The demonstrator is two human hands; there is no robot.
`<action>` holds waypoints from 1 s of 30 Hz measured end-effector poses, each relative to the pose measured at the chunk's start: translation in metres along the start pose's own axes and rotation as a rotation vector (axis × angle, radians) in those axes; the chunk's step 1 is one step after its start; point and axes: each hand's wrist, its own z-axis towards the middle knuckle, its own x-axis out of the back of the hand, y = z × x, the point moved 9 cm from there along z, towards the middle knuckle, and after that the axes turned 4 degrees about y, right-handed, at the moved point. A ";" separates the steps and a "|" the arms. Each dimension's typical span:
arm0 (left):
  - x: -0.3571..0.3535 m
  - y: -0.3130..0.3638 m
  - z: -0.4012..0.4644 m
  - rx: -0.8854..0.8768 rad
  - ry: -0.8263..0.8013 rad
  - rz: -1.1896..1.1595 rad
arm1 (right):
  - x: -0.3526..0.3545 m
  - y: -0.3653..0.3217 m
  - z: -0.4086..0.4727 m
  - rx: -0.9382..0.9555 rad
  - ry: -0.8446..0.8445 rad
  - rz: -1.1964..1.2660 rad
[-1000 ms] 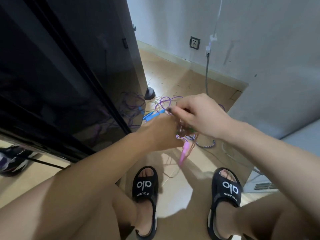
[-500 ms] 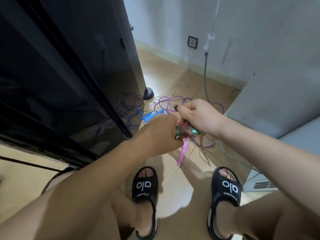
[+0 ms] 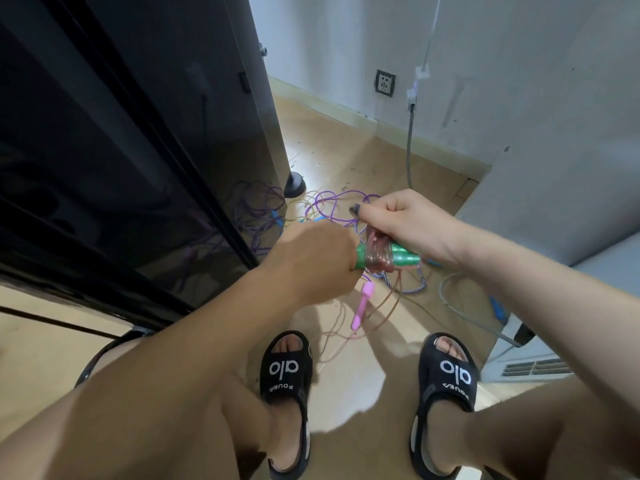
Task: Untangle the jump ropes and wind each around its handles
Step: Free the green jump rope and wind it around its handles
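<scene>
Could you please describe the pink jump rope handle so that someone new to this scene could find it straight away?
Start at the two black sandals on the tan floor. Just ahead of them, below the hands that hold the green handles, the pink handle hangs or lies slanted with thin cord trailing from its lower end. It is the only pink, stick-shaped piece among the purple and striped cords.

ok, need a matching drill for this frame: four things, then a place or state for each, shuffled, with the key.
1. green handles
2. pink handle
3. purple rope
4. wall socket

A. hanging below the hands
B. loose on the floor by the dark cabinet
C. low on the far wall
D. held by both hands, rope wound round them

Pairs: 1-D, 2-A, 3-B, 4-C
</scene>
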 end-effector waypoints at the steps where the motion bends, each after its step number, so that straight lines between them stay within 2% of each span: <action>1: 0.005 0.006 -0.001 -0.041 0.031 -0.001 | -0.003 0.001 -0.002 -0.001 -0.073 0.003; 3: 0.012 0.015 -0.005 -0.091 0.083 -0.026 | -0.004 0.004 -0.005 0.001 -0.128 -0.027; 5: 0.017 0.014 -0.006 -0.054 0.093 -0.109 | -0.005 0.010 -0.004 -0.009 -0.111 -0.005; 9: 0.018 -0.024 0.006 0.204 0.069 -0.339 | -0.015 0.023 0.001 -0.080 0.033 0.071; 11: 0.003 -0.044 0.014 0.357 0.001 -0.433 | -0.020 0.026 -0.003 -0.109 0.128 0.075; 14: -0.022 -0.059 0.019 0.510 -0.089 -0.613 | -0.027 0.021 -0.013 -0.096 0.183 -0.127; 16: -0.031 -0.067 0.023 0.542 -0.107 -0.581 | -0.028 0.012 -0.019 -0.034 0.178 -0.317; 19: -0.039 -0.076 0.022 0.556 -0.143 -0.368 | -0.037 -0.009 -0.026 0.153 0.115 -0.652; 22: -0.042 -0.072 0.017 0.590 -0.190 -0.204 | -0.040 -0.032 -0.031 0.332 0.111 -0.794; 24: -0.039 -0.058 0.013 0.527 -0.218 -0.118 | -0.026 -0.043 -0.026 0.382 0.180 -0.769; 28: -0.026 -0.006 0.009 0.130 -0.131 0.167 | 0.009 -0.054 -0.013 0.405 0.308 -0.710; 30: -0.020 0.010 0.003 0.036 -0.082 0.214 | 0.019 -0.054 -0.006 0.373 0.309 -0.718</action>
